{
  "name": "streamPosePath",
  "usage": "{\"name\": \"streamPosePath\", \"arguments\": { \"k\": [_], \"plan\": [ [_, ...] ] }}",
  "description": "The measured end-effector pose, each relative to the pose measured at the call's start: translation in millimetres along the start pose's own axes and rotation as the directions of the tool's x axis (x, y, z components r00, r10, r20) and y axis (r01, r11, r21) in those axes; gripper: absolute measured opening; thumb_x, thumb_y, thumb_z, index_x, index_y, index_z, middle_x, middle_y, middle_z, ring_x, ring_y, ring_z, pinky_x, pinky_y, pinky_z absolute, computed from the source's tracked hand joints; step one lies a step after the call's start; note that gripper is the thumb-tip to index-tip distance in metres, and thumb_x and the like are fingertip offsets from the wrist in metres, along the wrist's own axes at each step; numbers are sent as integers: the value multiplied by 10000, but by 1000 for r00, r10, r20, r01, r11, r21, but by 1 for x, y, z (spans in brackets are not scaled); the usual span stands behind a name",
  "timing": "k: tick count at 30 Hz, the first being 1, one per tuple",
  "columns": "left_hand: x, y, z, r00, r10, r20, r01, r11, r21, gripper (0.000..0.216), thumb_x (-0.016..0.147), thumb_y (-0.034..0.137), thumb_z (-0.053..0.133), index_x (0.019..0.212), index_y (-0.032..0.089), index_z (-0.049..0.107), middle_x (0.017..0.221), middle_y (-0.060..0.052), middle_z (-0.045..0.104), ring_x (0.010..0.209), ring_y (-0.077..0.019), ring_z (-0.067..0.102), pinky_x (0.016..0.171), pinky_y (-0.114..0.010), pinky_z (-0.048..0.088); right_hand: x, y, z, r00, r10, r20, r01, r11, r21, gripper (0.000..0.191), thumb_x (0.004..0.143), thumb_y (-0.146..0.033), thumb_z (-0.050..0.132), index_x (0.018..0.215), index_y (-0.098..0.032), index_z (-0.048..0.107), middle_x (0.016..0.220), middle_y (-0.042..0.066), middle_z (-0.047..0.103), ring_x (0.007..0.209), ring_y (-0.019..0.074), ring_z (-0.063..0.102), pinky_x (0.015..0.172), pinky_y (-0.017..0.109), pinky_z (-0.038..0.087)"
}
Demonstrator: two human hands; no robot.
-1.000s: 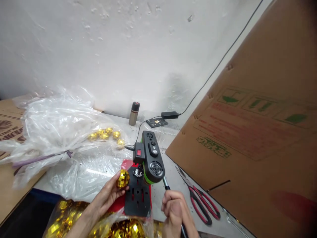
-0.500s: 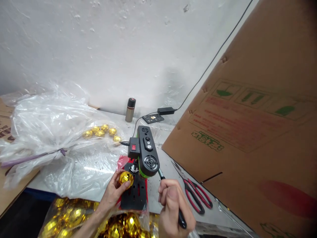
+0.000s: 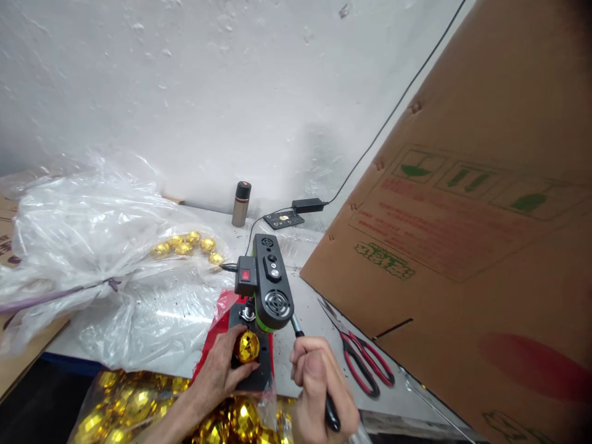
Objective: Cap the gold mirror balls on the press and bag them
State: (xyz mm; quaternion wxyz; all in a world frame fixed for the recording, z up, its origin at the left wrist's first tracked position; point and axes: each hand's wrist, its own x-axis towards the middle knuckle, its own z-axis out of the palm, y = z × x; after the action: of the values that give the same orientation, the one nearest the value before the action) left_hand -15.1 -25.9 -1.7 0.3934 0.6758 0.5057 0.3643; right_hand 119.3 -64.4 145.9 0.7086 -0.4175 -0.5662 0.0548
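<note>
A gold mirror ball (image 3: 248,346) is held between the fingers and thumb of my left hand (image 3: 226,361), over the black base plate (image 3: 264,370) of a small bench drill press. The press's black head (image 3: 274,280), with a red switch box at its left, stands just above and behind the ball. My right hand (image 3: 321,385) is wrapped round the black-gripped lever (image 3: 332,412) on the press's right side. Whether the tool's tip touches the ball is hidden by the head.
A bag of gold balls (image 3: 134,404) lies at the front left; more gold balls (image 3: 185,245) lie by clear plastic sheeting (image 3: 92,228). Red-handled pliers (image 3: 363,357) are right of the press, near a large carton (image 3: 444,216). A bottle (image 3: 241,203) and power adapter (image 3: 308,205) stand behind.
My left hand has moved the gold ball right and nearer me, in under the front of the press head. My right hand keeps its grip on the lever.
</note>
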Motion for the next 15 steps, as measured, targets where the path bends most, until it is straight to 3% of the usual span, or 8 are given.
{"name": "streamPosePath", "arguments": {
  "k": [6,11,15],
  "plan": [
    [1,6,1,999,-3,44,2,999,32,587,750,377,747,1264,196,527,1226,-139,611,1131,-327,545,971,-459,434,-2,-2,0,1000,20,6,-20,1000,-8,323,967,-110,402,653,-176,446,626,-5,437,578,105,474,496,237,355],
    [15,7,8,997,64,42,-69,989,130,400,766,300,693,1132,210,560,1090,-89,603,1045,-309,506,927,-451,376,-4,-3,0,1000,23,14,-23,1000,-11,328,971,-119,398,649,-184,410,629,-15,427,588,103,465,511,237,345],
    [18,4,8,996,65,67,-74,987,142,382,747,275,684,1102,226,552,1046,-64,567,1013,-293,464,883,-408,355,-10,-3,-1,998,61,-1,-61,998,-28,325,972,-130,396,653,-186,411,635,-13,415,602,115,453,532,260,320]
  ]
}}
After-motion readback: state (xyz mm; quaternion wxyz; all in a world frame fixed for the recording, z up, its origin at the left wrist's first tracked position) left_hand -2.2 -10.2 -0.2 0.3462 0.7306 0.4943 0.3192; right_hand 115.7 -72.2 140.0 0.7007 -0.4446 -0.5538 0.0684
